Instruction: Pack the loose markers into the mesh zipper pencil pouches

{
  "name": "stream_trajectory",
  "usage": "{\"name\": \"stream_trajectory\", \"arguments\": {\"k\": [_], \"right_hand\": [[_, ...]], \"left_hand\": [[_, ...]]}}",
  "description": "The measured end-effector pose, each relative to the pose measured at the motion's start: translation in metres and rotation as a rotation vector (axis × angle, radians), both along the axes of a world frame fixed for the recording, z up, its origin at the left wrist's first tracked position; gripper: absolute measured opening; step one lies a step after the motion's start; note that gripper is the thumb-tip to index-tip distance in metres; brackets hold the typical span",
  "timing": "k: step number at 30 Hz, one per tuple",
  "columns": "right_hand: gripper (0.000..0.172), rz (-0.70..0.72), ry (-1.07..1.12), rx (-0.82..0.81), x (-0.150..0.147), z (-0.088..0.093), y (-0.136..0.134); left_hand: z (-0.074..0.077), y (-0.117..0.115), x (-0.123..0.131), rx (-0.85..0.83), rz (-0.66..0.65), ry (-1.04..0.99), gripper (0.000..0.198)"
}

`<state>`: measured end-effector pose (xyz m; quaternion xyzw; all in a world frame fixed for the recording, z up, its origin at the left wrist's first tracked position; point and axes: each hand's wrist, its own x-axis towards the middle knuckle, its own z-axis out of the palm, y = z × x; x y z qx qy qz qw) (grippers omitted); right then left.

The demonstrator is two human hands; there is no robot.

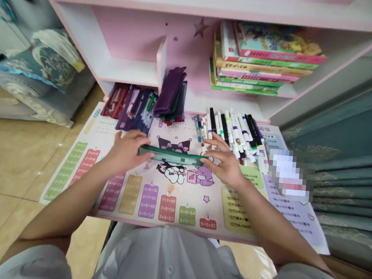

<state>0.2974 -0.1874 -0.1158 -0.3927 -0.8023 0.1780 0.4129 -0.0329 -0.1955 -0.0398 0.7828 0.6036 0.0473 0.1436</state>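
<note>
A flat green see-through zip pouch (174,156) is stretched level between my two hands above the middle of the desk mat. My left hand (129,150) pinches its left end between thumb and fingers. At the other end my right hand (223,161) grips the corner with the thumb, its other fingers reaching up toward the markers. Whether anything lies inside the pouch, I cannot tell. Right behind my right hand, many white and black markers (235,128) lie in a loose heap. Purple and dark mesh pouches (171,92) are stacked at the back, partly leaning on a shelf divider.
Filled pouches, red (114,100) and purple (136,107), lie at the back left. A pile of books (257,69) sits on the pink shelf (127,71). A blurred pale object (289,174) rests at the mat's right side. Curtains (343,162) hang at the right.
</note>
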Motion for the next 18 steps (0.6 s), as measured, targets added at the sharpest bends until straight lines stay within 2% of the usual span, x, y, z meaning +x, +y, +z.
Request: {"name": "stream_trajectory", "arguments": {"k": [2, 6, 13, 18], "right_hand": [[0.009, -0.007, 0.001, 0.023, -0.001, -0.001, 0.000], [0.011, -0.022, 0.020, 0.072, -0.004, -0.002, -0.001], [0.012, -0.036, 0.061, 0.125, -0.009, 0.006, -0.006], [0.013, -0.129, 0.115, 0.123, -0.010, 0.007, -0.007]], "left_hand": [[-0.008, -0.003, 0.006, -0.025, -0.075, 0.016, 0.032], [-0.017, -0.007, 0.014, -0.010, -0.100, 0.058, 0.024], [-0.007, -0.021, 0.015, 0.012, -0.075, -0.050, 0.025], [0.000, -0.033, -0.011, 0.064, 0.058, -0.191, 0.039]]}}
